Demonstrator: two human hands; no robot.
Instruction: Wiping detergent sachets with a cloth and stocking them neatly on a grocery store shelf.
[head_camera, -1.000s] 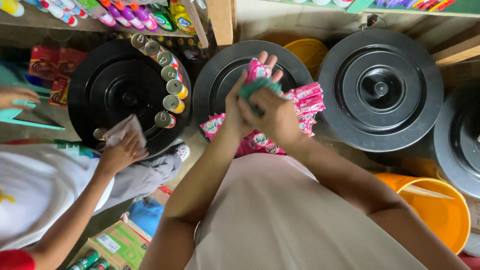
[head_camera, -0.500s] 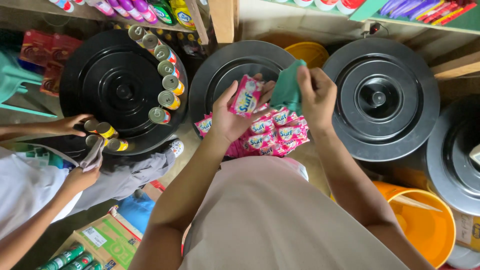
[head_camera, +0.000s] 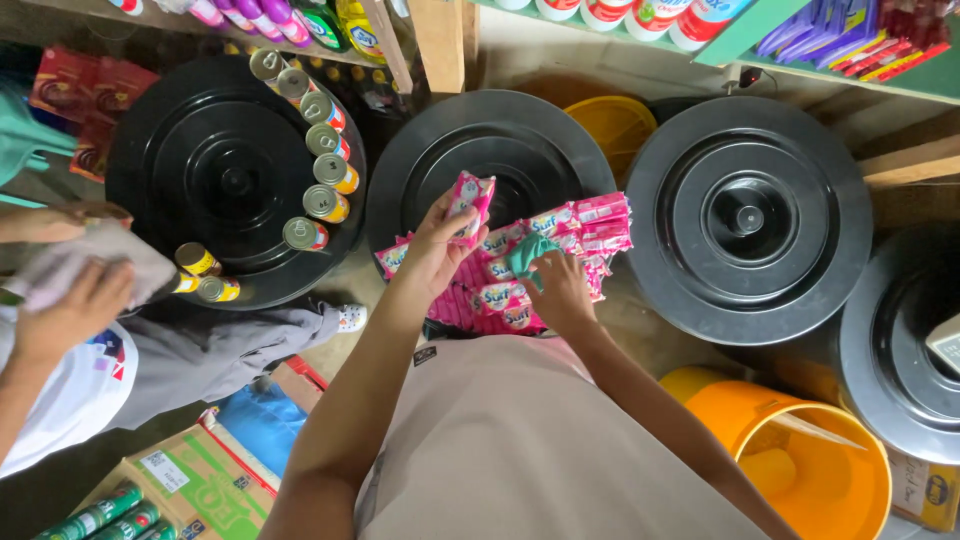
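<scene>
The right hand (head_camera: 558, 290), apparently gripping a teal cloth (head_camera: 527, 254), has dropped onto the pink sachets (head_camera: 560, 240) on the middle black round lid (head_camera: 420, 180).

We look down on three large black round bin lids (head_camera: 748, 215), wooden shelves (head_camera: 440, 40) stocked along the far side, an orange bucket (head_camera: 800, 460) near right, cardboard boxes (head_camera: 190, 480) near left.

The black round lid (head_camera: 905, 360) at far right runs off the edge; the grey cloth (head_camera: 85, 265) and co-worker's hand (head_camera: 70, 310) blur.
</scene>
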